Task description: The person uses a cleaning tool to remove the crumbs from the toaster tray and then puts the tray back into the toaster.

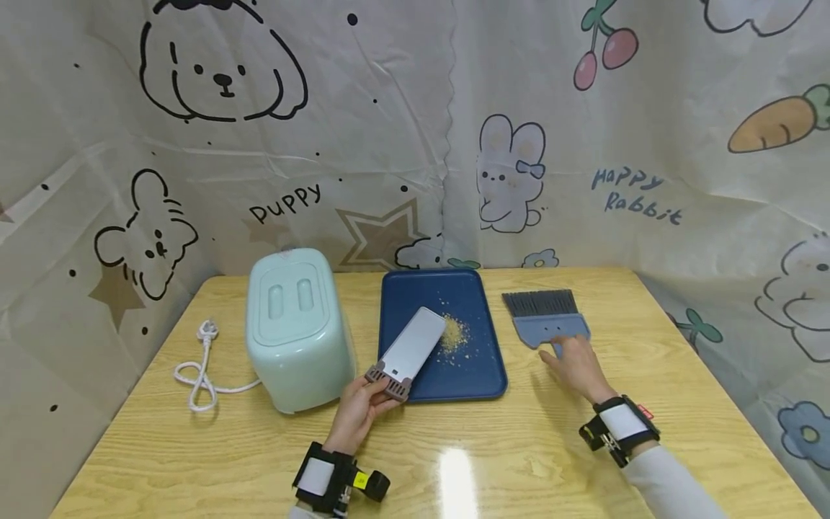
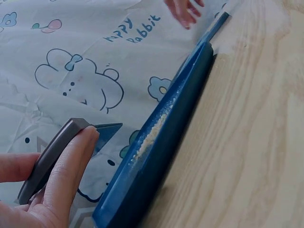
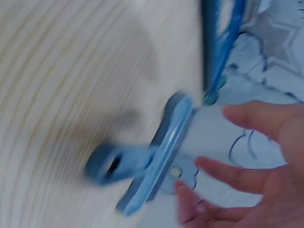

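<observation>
My left hand (image 1: 357,414) pinches the brown slotted end of a flat silvery crumb tray (image 1: 415,344) and holds it tilted over the left part of a dark blue tray (image 1: 476,375). A scatter of tan crumbs (image 1: 456,334) lies on the blue tray, just right of the crumb tray. At the right, my right hand (image 1: 579,367) is over the handle of a blue hand brush (image 1: 547,329) with dark bristles. The right wrist view shows fingers (image 3: 237,175) spread and apart from the brush, which lies on the table.
A mint-green toaster (image 1: 298,367) with a lid stands left of the blue tray. Its white cord and plug (image 1: 204,367) lie on the table farther left. Behind the wooden table (image 1: 454,440) hangs a printed cloth (image 1: 389,144).
</observation>
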Motion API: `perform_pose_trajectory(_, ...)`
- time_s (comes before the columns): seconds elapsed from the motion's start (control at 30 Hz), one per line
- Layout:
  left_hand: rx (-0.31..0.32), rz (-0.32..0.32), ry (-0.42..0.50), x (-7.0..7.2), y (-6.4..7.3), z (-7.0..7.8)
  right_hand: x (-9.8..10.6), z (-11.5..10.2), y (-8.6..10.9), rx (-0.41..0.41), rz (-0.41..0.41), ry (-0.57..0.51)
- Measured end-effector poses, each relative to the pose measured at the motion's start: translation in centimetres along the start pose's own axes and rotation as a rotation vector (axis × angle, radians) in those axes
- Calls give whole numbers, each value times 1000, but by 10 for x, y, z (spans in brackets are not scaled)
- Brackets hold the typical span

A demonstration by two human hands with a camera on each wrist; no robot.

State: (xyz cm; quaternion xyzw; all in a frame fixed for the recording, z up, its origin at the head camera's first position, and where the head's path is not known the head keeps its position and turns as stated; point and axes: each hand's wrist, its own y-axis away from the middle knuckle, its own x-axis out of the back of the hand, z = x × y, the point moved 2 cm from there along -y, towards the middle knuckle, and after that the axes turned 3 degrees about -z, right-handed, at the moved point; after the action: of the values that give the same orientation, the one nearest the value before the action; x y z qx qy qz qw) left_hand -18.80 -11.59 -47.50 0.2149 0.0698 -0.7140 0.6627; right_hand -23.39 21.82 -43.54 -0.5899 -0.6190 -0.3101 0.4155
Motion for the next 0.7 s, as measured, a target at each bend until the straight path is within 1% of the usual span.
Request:
perform_pose_trajectory(0.03,0,0,5,-1,0,1,-2,-5,0,17,-8,-68)
perform_pose_trajectory(0.1,-3,1,4,-2,-1,1,-9,-15,1,21,-60,-245)
perform_pose_trajectory(0.2,-1,-2,4,-5,-2,2,-23,-32,4,-29,-149,-495)
perform_pose_trajectory(0.27,2,-3,1,-6,-3,3,-33,-44,6,-55,-190,-616)
perform_pose_trajectory(0.37,5,-15,1,-8,-4,3,-46,-60,10,-79,-238,-730)
perform_pose_trajectory(0.4,2,-20,1,-9,-4,3,-50,-65,12,-89,-242,-757)
perform_pose_trajectory(0.53,-10,-43,4,-12,-3,3,-64,-79,17,-118,-228,-882)
perform_pose_trajectory(0.6,-7,-41,7,-14,-3,4,-70,-84,20,-125,-209,-952)
perform_pose_trajectory(0.7,-10,-35,5,-17,-2,3,-78,-93,27,-116,-221,-1042)
